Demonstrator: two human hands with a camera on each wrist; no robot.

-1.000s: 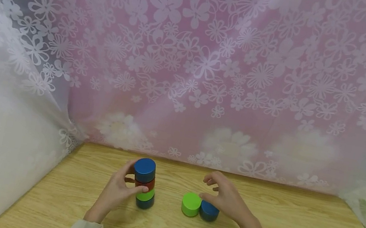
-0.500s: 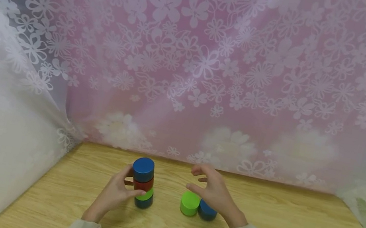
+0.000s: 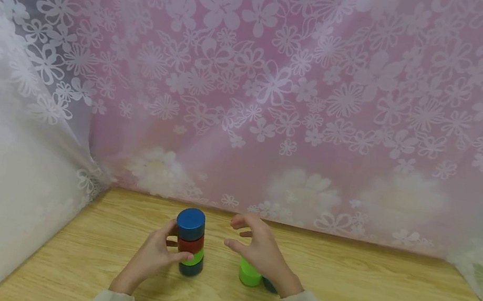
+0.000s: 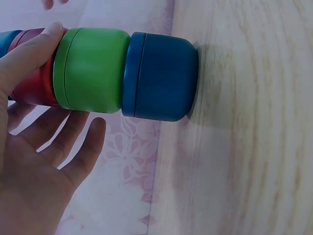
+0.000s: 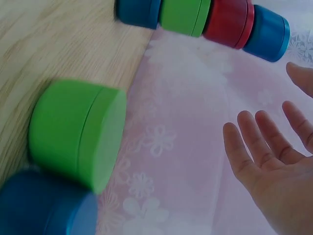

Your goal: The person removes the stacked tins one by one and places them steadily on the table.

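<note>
We see a stack of four round containers (image 3: 190,244) upright at the lower centre of the head view, just left of the middle: blue at the foot, then green, red and blue. Our left hand (image 3: 151,255) holds it, thumb across the front near the red-green join and fingers bent behind; the little finger stands free in the left wrist view. Our right hand (image 3: 261,252) holds nothing, its fingers relaxed and apart, above a loose green container (image 5: 73,134) and a loose blue container (image 5: 44,208) at the lower left of the right wrist view.

We judge each piece stiff, fairly light and, with that smooth satin skin, a little slippery. The column looks easily toppled, so we would steady it at the middle joins and take single pieces by opposite sides, below the lid seam
</note>
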